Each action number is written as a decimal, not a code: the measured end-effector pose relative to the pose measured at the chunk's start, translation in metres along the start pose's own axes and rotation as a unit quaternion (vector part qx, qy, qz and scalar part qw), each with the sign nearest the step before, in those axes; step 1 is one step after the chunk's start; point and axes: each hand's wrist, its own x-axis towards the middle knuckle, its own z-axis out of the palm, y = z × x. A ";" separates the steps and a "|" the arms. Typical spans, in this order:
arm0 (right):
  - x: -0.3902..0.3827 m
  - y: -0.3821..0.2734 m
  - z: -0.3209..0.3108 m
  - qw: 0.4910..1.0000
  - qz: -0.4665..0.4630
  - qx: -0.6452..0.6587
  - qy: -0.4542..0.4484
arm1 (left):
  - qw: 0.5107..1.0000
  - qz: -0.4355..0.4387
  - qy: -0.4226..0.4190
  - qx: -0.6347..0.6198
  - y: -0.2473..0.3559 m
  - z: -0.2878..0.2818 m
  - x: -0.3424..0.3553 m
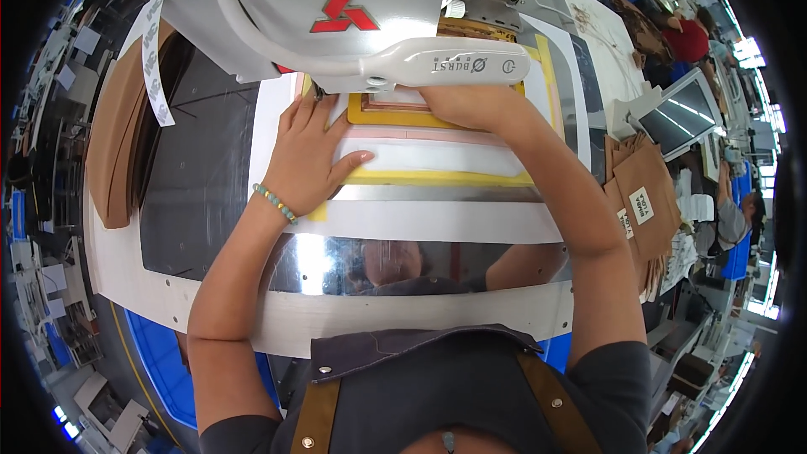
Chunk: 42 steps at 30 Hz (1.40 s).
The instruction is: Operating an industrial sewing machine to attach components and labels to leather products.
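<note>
Where the grey machine head (273, 0) overhangs the worktable (303, 319), one white panel (437, 157) lies beneath, bordered in yellow, with a pink strip (454, 135) and an ochre frame (403, 116) upon it. Near edge: left to right before the person; far side partly hidden, long axis impossible to tell. Left hand (311, 147) (beaded bracelet (275, 203) at the wrist): palm down over the panel's left portion, fingers extended, slightly parted, thumb wide. Right hand (473, 107): beside the frame, fingers hidden under the white handle (399, 63), their hold impossible to tell.

A head-worn fisheye looks down and forward, close over the sewing machine (387, 13).
</note>
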 end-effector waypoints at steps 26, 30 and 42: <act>-0.005 0.014 0.043 0.987 -0.140 0.053 0.067 | 0.999 0.003 0.034 0.020 -0.002 0.008 0.000; -0.001 0.009 0.047 0.972 -0.094 -0.105 0.186 | 0.999 -0.002 0.031 0.008 -0.002 0.007 -0.001; -0.002 0.020 0.018 0.991 0.011 0.105 -0.078 | 1.000 -0.006 0.021 0.015 -0.003 0.008 0.000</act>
